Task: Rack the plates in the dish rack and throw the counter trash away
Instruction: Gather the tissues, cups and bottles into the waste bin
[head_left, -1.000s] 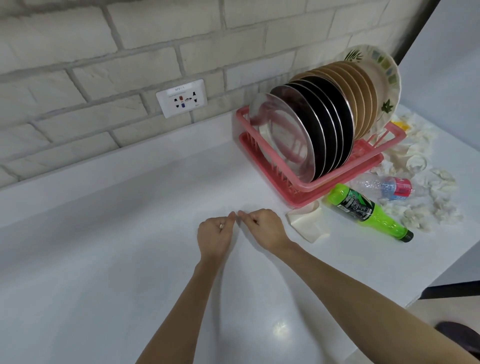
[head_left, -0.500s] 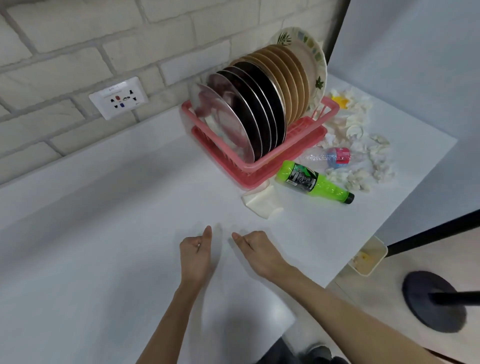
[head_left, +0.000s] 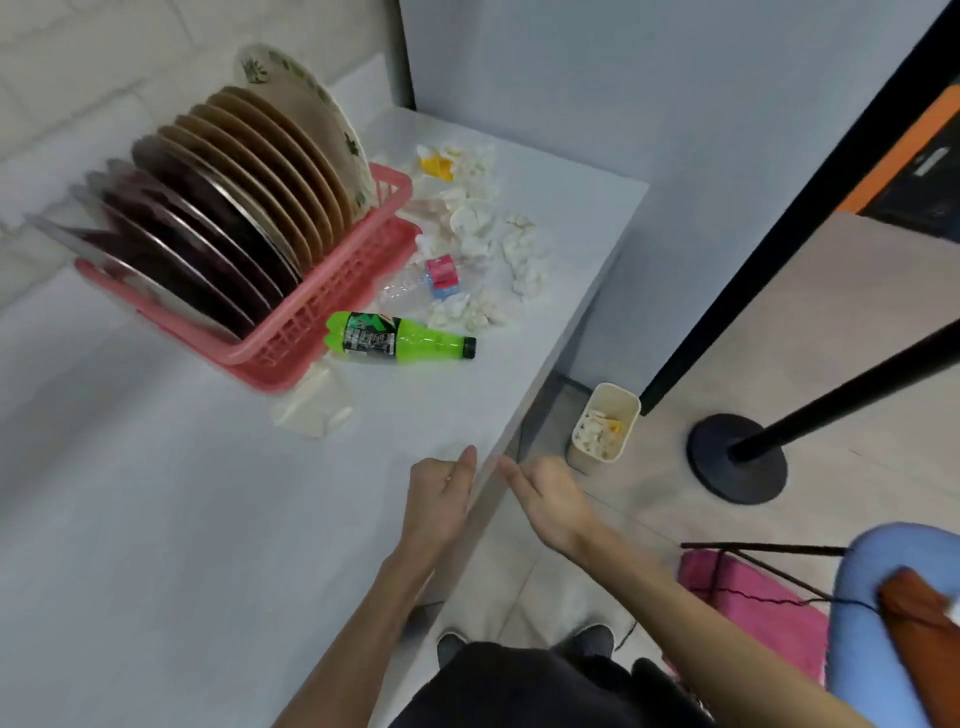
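Head view, steeply down, counter (head_left: 156, 519) edge

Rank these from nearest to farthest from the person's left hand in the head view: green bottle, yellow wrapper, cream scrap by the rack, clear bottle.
From the left hand:
1. cream scrap, at the front corner of the dish rack.
2. green bottle, lying beside the rack.
3. clear bottle, just behind the green one.
4. yellow wrapper, farthest back.
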